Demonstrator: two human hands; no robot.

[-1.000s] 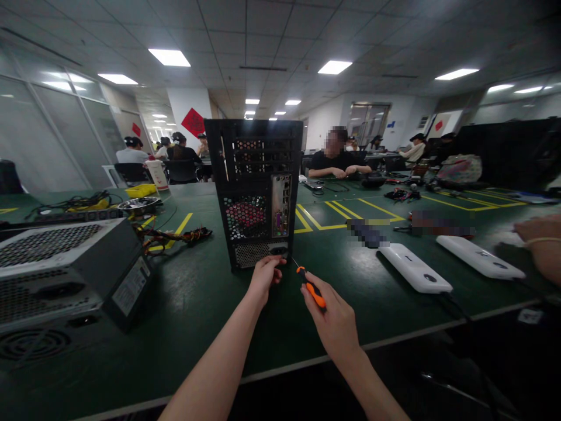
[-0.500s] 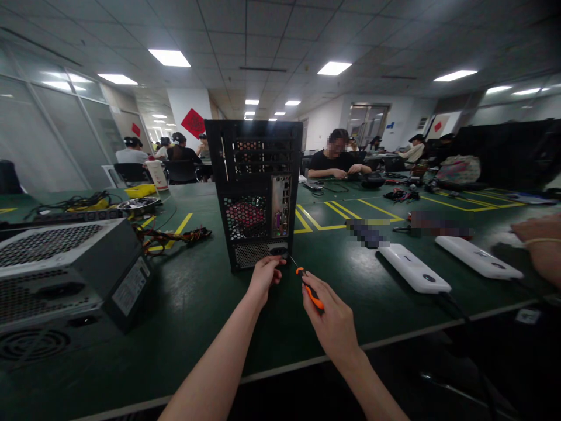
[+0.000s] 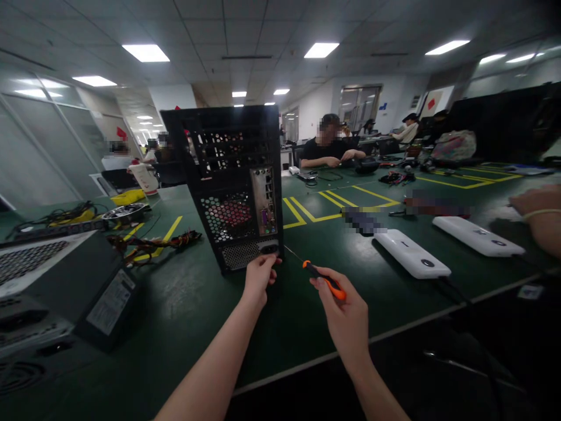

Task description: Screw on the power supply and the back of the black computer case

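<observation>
A black computer tower case point(image 3: 228, 188) stands on the green table, its rear side facing me, with a fan grille, a port panel point(image 3: 263, 204) and a power supply point(image 3: 240, 256) at the bottom. My left hand point(image 3: 259, 280) touches the lower right of that rear side by the power socket. Its fingers are pinched together, and whatever they may hold is hidden. An orange and black screwdriver point(image 3: 325, 280) is gripped in my right hand point(image 3: 344, 304). The thin shaft points left and up, with the tip close to the lower right edge of the case.
Grey power supply units point(image 3: 83, 275) sit at the left, with bundled cables point(image 3: 162, 245) behind them. White power banks point(image 3: 412, 252) lie on the right, near another person's hand point(image 3: 537, 207). Across the table point(image 3: 175, 304) sits a person in black point(image 3: 326, 149).
The screwdriver and my right hand have shifted right, its tip now outside the case's right edge. My left hand stays at the socket. The view has turned, and the case appears further left and more slanted.
</observation>
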